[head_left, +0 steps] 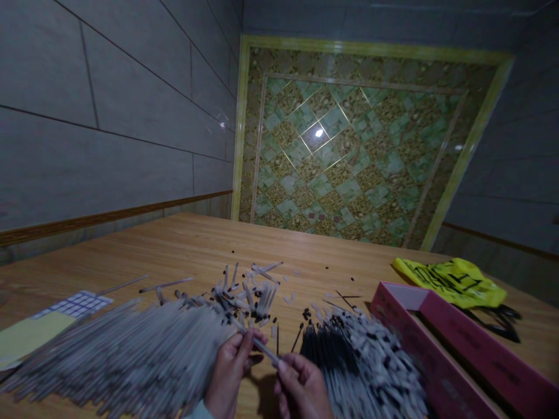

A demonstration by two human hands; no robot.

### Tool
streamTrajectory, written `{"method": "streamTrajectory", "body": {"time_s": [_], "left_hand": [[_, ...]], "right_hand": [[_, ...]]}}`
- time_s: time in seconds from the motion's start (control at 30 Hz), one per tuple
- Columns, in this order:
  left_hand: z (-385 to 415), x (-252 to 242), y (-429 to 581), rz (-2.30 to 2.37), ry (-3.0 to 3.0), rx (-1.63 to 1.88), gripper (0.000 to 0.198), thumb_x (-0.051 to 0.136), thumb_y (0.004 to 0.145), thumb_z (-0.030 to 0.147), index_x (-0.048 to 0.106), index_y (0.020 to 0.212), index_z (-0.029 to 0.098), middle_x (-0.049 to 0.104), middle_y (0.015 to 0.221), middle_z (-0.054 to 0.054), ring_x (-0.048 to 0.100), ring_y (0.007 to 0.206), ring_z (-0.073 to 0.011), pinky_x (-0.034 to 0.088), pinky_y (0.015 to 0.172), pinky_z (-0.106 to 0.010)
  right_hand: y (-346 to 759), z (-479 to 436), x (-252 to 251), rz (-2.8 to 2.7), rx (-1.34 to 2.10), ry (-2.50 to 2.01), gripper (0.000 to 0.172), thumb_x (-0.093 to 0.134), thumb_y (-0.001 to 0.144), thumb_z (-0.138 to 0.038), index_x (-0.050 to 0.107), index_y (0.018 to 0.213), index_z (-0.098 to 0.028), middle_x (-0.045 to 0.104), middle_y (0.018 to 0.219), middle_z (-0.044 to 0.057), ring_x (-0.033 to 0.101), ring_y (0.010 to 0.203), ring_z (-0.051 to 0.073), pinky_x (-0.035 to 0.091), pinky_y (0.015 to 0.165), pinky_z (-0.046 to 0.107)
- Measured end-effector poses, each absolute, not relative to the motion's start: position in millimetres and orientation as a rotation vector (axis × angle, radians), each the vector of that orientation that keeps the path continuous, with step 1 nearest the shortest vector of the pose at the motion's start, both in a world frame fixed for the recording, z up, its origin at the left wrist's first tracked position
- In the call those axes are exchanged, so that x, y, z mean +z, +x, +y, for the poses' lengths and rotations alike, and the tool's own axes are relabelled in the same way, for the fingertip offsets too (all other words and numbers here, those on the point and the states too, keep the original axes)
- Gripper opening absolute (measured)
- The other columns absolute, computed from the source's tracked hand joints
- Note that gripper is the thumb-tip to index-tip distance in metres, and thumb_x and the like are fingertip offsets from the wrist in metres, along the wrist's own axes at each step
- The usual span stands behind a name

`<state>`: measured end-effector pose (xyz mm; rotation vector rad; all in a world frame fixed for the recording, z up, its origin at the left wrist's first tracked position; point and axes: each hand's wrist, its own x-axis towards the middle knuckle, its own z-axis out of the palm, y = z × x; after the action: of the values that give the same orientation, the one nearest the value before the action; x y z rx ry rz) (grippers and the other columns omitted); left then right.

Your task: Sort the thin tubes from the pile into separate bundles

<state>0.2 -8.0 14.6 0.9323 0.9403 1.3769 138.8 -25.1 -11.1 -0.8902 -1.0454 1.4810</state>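
My left hand [230,368] pinches one end of a slim grey pen [264,348] between thumb and fingers. The other end is gripped by my right hand [303,385], so the pen slants down to the right between them. Beside my left hand lies a broad pile of thin grey translucent pen-like sticks [144,355]. Close by my right hand is a bundle of dark-tipped sticks [334,355], with a heap of pale grey short-looking pieces [382,361] against it. Small caps and short clear parts [257,297] are scattered just beyond my hands.
An open pink box [463,349] stands at the right, with a yellow bag with black lettering [449,280] behind it and black straps [498,320] alongside. A yellow pad [32,337] and a checked sheet [74,304] lie at the left on the wooden table [209,235].
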Motion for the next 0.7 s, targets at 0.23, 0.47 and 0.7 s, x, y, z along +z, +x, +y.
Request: {"method": "streamTrajectory", "body": {"time_s": [0.23,0.47,0.7], "left_hand": [[-11,13,5,0.677,0.910,1.262,0.026,0.067,0.072,0.033,0.061,0.090,0.016,0.068,0.081,-0.006,0.062,0.077,-0.0158,0.047,0.074,-0.026],[-13,15,5,0.630,0.882,1.188,0.026,0.073,0.066,0.032,0.059,0.081,0.016,0.066,0.066,-0.004,0.061,0.059,-0.0151,0.046,0.053,-0.023],[-11,10,5,0.775,0.850,1.216,0.028,0.077,0.059,0.034,0.062,0.071,0.013,0.069,0.061,-0.005,0.062,0.056,-0.0146,0.046,0.053,-0.022]], "right_hand": [[138,-25,-12,-0.912,1.701,-0.789,0.048,0.071,0.058,-0.056,0.059,0.065,-0.010,0.054,0.040,-0.001,0.038,0.026,0.004,0.021,0.027,0.014],[148,-27,-6,-1.109,2.004,-0.583,0.047,0.068,0.063,-0.054,0.067,0.071,-0.007,0.042,0.037,-0.007,0.027,0.027,0.001,0.013,0.029,0.016],[144,-25,-9,-1.303,1.762,-0.839,0.049,0.067,0.056,-0.060,0.057,0.053,-0.012,0.048,0.037,-0.002,0.033,0.028,0.004,0.018,0.031,0.018]]}}
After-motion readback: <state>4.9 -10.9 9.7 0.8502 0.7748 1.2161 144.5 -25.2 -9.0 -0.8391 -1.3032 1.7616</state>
